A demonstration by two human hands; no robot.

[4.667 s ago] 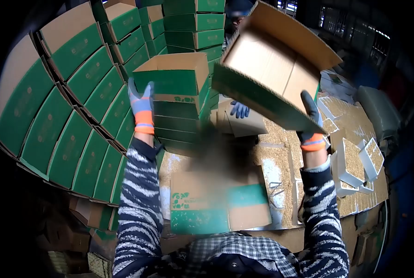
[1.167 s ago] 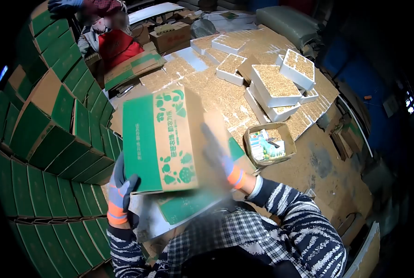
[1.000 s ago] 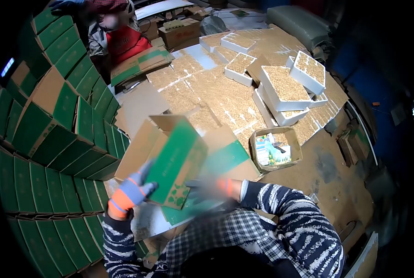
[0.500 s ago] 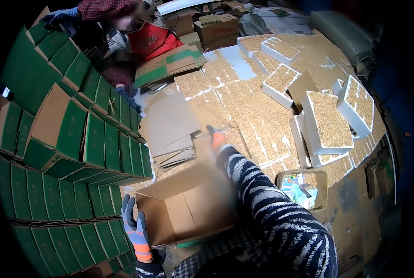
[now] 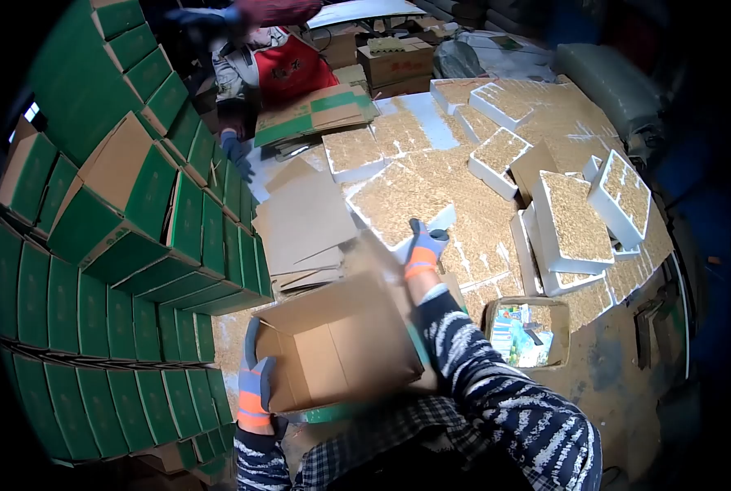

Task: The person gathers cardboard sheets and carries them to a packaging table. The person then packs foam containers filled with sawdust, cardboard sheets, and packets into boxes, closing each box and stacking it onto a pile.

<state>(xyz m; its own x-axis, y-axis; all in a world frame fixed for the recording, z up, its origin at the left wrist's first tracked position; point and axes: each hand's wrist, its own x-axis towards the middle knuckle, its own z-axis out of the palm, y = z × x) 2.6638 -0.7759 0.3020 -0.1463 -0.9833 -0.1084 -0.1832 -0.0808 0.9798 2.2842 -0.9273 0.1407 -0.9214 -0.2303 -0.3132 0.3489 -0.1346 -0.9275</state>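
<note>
My left hand, in a grey-blue glove with an orange cuff, is wrapped round the left wall of an open cardboard box. The box stands close to my body, with its brown inside facing up and green on its outside. My right hand is closed on the near right corner of a white tray with a tan, grainy top. This tray sits at an angle beyond the box, apart from its neighbours. Dark blur hides part of the box's right side.
Green boxes are stacked high on the left. Grey cardboard sheets lie beyond the open box. More white trays are piled on the right, near a carton of printed packets. A co-worker in a red apron stands behind flattened boxes.
My right hand has moved right and closed on a tray, which is now turned and separated from the others. My left hand has wrapped round the box wall. The co-worker's raised arm has shifted right.
</note>
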